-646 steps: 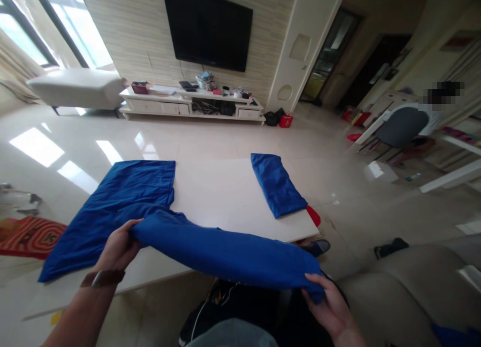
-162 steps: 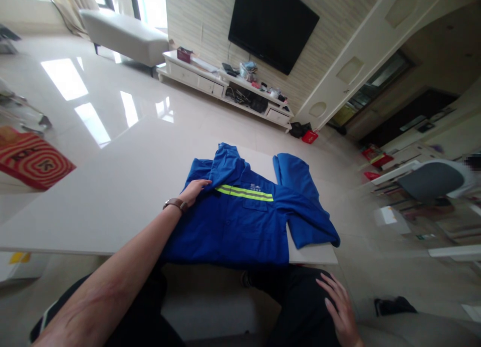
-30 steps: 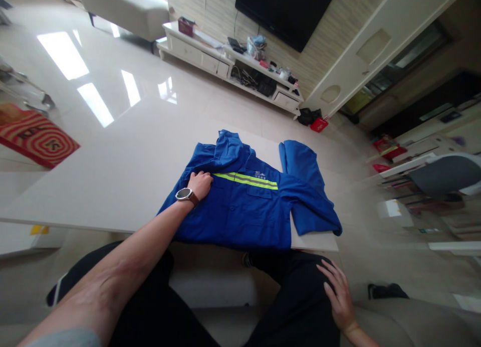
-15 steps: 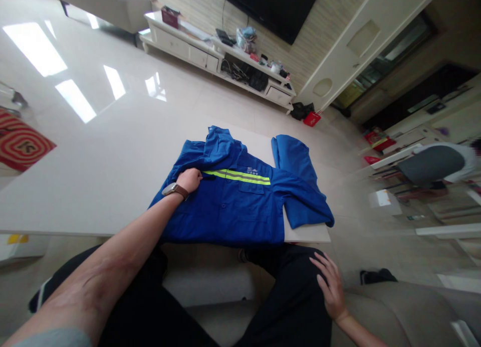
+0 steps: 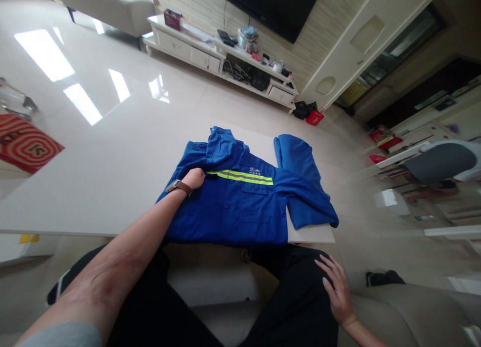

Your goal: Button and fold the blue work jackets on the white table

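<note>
Observed left hand (image 5: 194, 178) curled tighter than a second ago on jacket (image 5: 244, 211), apparently leaving layout unaltered; cannot tell whether gripping cloth. Noted right hand (image 5: 338, 292) loosely open, empty, on knee (image 5: 302, 267).

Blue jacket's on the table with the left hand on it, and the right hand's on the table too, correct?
Not quite: the right hand rests on the person's knee, as the head view shows. The blue jacket is on the table, left hand on it.
</note>
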Available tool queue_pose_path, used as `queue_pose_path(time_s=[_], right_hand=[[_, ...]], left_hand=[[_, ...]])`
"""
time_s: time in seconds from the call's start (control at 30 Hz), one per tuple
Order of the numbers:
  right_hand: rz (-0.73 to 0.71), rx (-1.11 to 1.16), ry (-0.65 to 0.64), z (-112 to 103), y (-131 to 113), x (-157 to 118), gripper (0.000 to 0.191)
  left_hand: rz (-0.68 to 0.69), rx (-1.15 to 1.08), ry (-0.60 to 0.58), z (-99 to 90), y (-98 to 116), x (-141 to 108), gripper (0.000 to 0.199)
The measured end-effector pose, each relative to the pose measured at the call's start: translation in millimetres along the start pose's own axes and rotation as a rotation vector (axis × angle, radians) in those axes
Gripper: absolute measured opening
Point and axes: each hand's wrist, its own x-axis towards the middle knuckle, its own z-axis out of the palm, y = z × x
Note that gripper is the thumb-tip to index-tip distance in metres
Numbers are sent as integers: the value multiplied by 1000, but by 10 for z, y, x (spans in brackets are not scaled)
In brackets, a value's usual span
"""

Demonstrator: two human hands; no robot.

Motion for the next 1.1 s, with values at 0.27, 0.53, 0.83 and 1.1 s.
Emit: queue_pose_path(time_s=[0.27, 0.53, 0.83, 1.1], right_hand=[[-10, -5, 3, -6, -20, 14, 43], [-6, -3, 7, 0, -8, -8, 43], [5, 7, 0, 0, -5, -10, 43], [-1, 9, 1, -1, 22, -14, 43]], left_hand=[[76, 69, 38, 53, -54, -40, 25], [56, 117, 55, 78, -21, -73, 34], [59, 100, 64, 43, -46, -108, 34], [129, 166, 98, 78, -90, -101, 29]])
